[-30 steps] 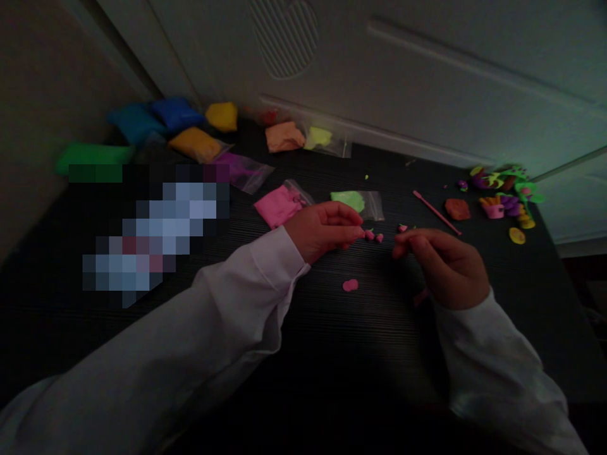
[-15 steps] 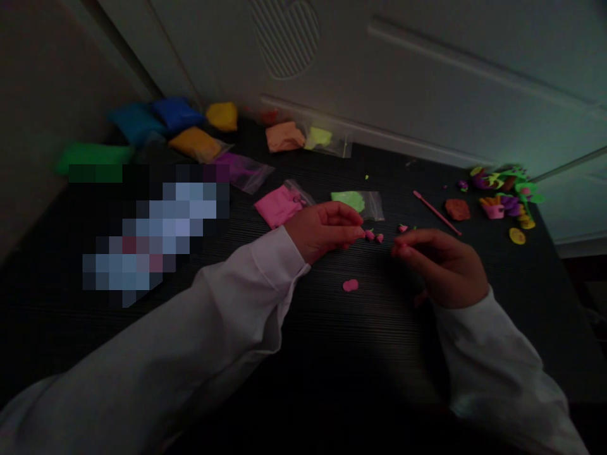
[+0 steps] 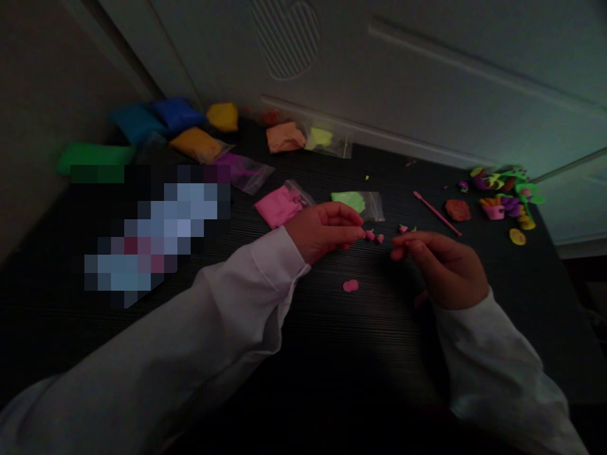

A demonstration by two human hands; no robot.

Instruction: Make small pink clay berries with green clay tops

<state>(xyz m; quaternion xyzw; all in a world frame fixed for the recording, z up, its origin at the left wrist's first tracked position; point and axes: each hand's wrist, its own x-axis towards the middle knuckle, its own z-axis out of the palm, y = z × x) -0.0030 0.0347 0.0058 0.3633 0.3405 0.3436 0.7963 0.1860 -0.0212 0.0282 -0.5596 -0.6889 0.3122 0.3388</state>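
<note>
"Right hand (image 3: 443,268) first: its thumb has slid back along the forefinger. Are they together?"

"Yes, pinched, but I can't tell on what."

"And the left hand (image 3: 325,234)?"

"Thumb and fingers together, right at the little pink pieces (image 3: 370,235); I can't tell whether it grips one."

"Anything nearer us?"

"A flat pink shape (image 3: 350,285), lying on the dark desk (image 3: 303,354) between the sleeves."

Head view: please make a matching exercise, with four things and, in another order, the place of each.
1. Pink stick
2. Flat pink piece
3. Light green clay
4. Yellow disc

A. in a clear bag
B. near the right edge of the table
C. just left of the reddish lump
D. closest to the camera

Pairs: 1-C, 2-D, 3-A, 4-B
</note>
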